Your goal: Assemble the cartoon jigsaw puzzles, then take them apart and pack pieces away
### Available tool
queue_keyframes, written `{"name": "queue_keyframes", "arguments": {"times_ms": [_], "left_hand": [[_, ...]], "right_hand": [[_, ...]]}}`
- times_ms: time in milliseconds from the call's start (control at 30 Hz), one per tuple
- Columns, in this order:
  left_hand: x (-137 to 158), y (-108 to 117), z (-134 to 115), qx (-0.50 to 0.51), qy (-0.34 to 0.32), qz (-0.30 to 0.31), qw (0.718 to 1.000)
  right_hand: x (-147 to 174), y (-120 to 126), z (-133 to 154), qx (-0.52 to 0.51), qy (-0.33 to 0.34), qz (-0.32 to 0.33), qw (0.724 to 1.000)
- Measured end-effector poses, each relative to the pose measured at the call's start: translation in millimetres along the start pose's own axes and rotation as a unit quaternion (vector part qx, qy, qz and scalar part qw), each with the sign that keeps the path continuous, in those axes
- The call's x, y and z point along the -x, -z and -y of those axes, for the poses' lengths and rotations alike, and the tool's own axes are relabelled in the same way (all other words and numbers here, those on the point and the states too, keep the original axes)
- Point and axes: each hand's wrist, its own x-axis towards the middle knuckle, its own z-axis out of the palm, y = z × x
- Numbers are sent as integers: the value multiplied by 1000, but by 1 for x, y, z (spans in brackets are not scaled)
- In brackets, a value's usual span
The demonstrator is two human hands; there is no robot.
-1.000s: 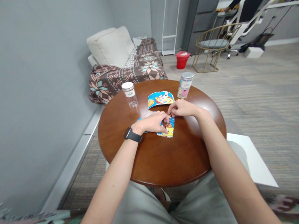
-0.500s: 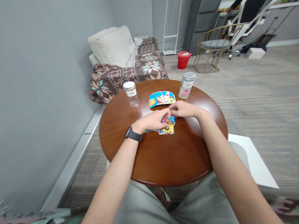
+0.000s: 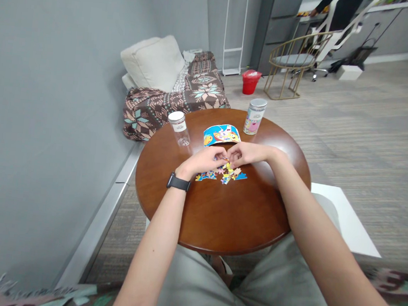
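Colourful jigsaw puzzle pieces (image 3: 227, 178) lie in a broken cluster on the round wooden table (image 3: 220, 216), some joined and some apart. My left hand (image 3: 206, 159), with a black watch (image 3: 179, 182) on its wrist, is bent over the cluster, its fingertips pinched on pieces. Coming in from the right, my right hand (image 3: 244, 153) has curled fingers pinched on pieces too. The two hands nearly touch, and they cover part of the puzzle. Just behind them a curved picture card (image 3: 222, 134) with a blue ground rests on the table.
A clear jar with a white lid (image 3: 180, 129) stands at the back left of the table, a printed canister (image 3: 254, 117) at the back right. Beyond are a blanket-covered sofa (image 3: 180, 94), a red bin (image 3: 250, 82) and a gold wire chair (image 3: 294, 61).
The puzzle has come apart: a more intact block now lies as scattered small pieces. My left hand has shifted slightly left, and my right hand has moved down onto the pieces.
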Motion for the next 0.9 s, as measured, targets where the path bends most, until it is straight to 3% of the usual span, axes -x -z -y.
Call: {"name": "queue_keyframes", "arguments": {"times_ms": [333, 467, 900], "left_hand": [[-1, 0, 6, 7, 8, 0, 1000], [-1, 2, 5, -21, 8, -33, 999], [1, 5, 3, 3, 12, -34, 999]], "right_hand": [[-2, 0, 0, 31, -2, -11, 999], [-2, -2, 1, 33, -7, -17, 999], [-4, -1, 1, 31, 48, -58, 997]]}}
